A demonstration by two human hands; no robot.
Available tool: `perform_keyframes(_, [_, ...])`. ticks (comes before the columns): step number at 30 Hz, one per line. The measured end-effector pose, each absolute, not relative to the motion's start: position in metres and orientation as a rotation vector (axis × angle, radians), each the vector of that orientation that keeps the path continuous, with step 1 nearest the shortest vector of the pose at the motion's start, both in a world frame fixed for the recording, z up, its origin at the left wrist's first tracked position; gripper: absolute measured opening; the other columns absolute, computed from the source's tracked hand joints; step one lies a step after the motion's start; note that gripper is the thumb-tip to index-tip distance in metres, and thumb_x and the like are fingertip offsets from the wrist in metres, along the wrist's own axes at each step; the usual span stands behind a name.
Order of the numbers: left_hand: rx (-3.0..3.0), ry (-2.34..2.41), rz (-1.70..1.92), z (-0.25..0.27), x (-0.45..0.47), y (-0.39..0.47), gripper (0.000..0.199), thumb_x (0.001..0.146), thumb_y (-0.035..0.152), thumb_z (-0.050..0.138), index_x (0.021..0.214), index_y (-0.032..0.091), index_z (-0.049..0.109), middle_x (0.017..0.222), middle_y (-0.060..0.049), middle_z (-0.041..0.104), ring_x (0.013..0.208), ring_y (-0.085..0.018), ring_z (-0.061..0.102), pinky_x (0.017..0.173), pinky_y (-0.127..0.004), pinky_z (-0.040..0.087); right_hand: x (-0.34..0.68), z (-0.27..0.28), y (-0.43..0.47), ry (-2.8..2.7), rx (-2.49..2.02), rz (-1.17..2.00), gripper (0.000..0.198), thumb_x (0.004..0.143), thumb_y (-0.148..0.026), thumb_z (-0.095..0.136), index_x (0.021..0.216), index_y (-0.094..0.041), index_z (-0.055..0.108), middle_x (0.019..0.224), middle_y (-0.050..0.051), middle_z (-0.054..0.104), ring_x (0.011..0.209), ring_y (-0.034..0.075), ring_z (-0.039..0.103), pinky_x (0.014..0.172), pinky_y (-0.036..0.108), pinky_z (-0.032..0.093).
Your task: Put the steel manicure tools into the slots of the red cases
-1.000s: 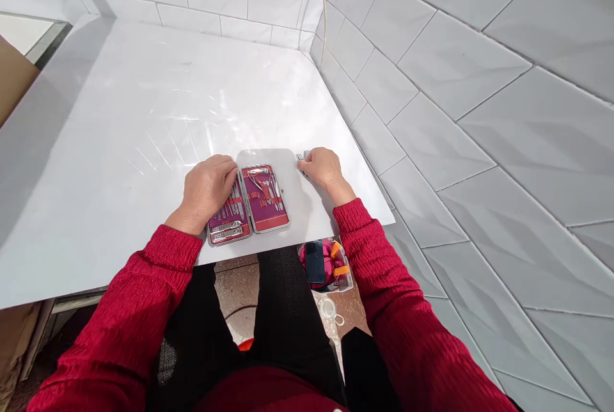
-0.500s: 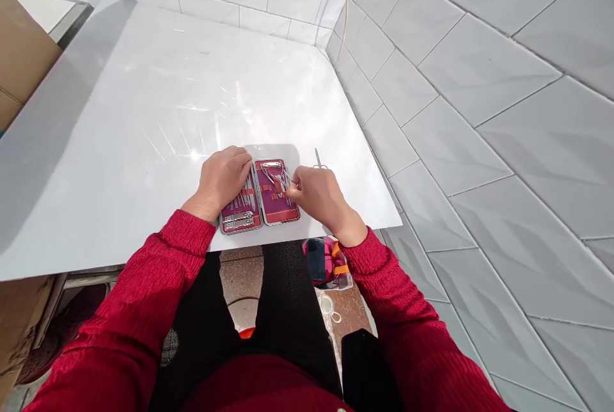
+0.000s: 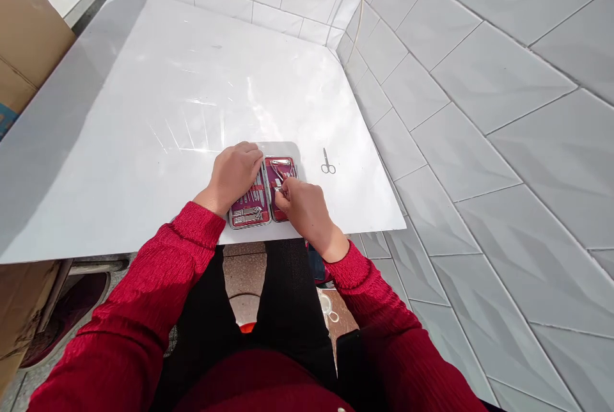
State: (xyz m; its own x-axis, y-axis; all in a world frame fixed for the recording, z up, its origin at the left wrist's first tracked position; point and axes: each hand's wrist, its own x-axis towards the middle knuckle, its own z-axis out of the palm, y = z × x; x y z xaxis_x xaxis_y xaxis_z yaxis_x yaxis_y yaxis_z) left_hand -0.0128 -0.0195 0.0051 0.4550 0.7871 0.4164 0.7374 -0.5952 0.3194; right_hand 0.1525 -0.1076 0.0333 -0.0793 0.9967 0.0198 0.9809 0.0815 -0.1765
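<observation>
A red and purple manicure case (image 3: 250,222) lies unfolded on the white tabletop, close to its front edge. My left hand (image 3: 236,172) grips the far part of its left half, fingers curled over the rim. Below that hand show slim metal tools and two nail clippers (image 3: 248,215). Over the right half, my right hand (image 3: 307,207) is closed in a pinch at a metal tool; the fingers cover most of it, so its kind is unclear. Another metal tool (image 3: 281,162) sits at the top of that half. Small scissors (image 3: 327,162) lie on the table, right of the case.
The white tabletop (image 3: 119,143) meets a tiled wall (image 3: 460,162) on the right and at the back. A cardboard box (image 3: 29,34) stands at the left. A thin cable (image 3: 362,2) hangs in the corner. My legs are under the front edge.
My right hand has moved left and slightly down, further over the case's right half. The scissors, partly covered before, now show whole. The view has shifted a little; my left hand stays on the case.
</observation>
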Motion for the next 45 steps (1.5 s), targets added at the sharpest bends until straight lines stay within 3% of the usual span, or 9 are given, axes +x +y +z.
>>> perform_keyframes(12, [2.579, 1.363, 0.853, 0.003, -0.013, -0.019, 0.036, 0.105, 0.028, 0.04, 0.089, 0.024, 0.071, 0.1, -0.006, 0.074, 0.096, -0.023, 0.067, 0.078, -0.038, 0.05, 0.174, 0.019, -0.099, -1.958, -1.775, 0.221, 0.022, 0.103, -0.036, 0.059, 0.109, -0.02, 0.072, 0.098, 0.006, 0.073, 0.088, 0.019, 0.066, 0.078, 0.029, 0.044])
perform_keyframes(19, [2.537, 1.363, 0.884, 0.002, -0.013, -0.017, 0.037, 0.105, 0.031, 0.04, 0.09, 0.024, 0.073, 0.102, -0.006, 0.076, 0.094, -0.025, 0.068, 0.074, -0.039, 0.049, 0.259, 0.024, -0.074, -1.716, -2.197, 0.036, 0.025, 0.095, -0.029, 0.063, 0.112, -0.015, 0.073, 0.112, 0.012, 0.072, 0.093, 0.023, 0.065, 0.085, 0.034, 0.045])
perform_keyframes(23, [2.537, 1.378, 0.862, 0.002, -0.014, -0.016, 0.036, 0.104, 0.031, 0.041, 0.091, 0.025, 0.074, 0.103, -0.007, 0.076, 0.095, -0.025, 0.068, 0.071, -0.038, 0.048, 0.273, 0.021, -0.061, -1.779, -2.313, 0.022, 0.02, 0.096, -0.029, 0.061, 0.105, -0.016, 0.073, 0.108, 0.012, 0.072, 0.096, 0.024, 0.065, 0.081, 0.033, 0.044])
perform_keyframes(36, [2.567, 1.404, 0.833, 0.006, -0.013, -0.016, 0.035, 0.105, 0.031, 0.041, 0.092, 0.024, 0.072, 0.102, -0.006, 0.075, 0.092, -0.025, 0.067, 0.067, -0.037, 0.048, 0.264, 0.04, -0.05, -1.902, -2.449, 0.18, 0.01, 0.085, -0.023, 0.068, 0.081, -0.019, 0.075, 0.087, 0.008, 0.075, 0.079, 0.021, 0.065, 0.065, 0.031, 0.04])
perform_keyframes(45, [2.57, 1.394, 0.839, 0.006, -0.012, -0.017, 0.035, 0.106, 0.032, 0.04, 0.088, 0.025, 0.07, 0.102, -0.005, 0.075, 0.092, -0.024, 0.066, 0.065, -0.037, 0.043, 0.263, 0.039, -0.075, -1.821, -2.417, 0.097, 0.016, 0.091, -0.028, 0.064, 0.093, -0.021, 0.078, 0.095, 0.008, 0.078, 0.086, 0.022, 0.068, 0.069, 0.031, 0.04])
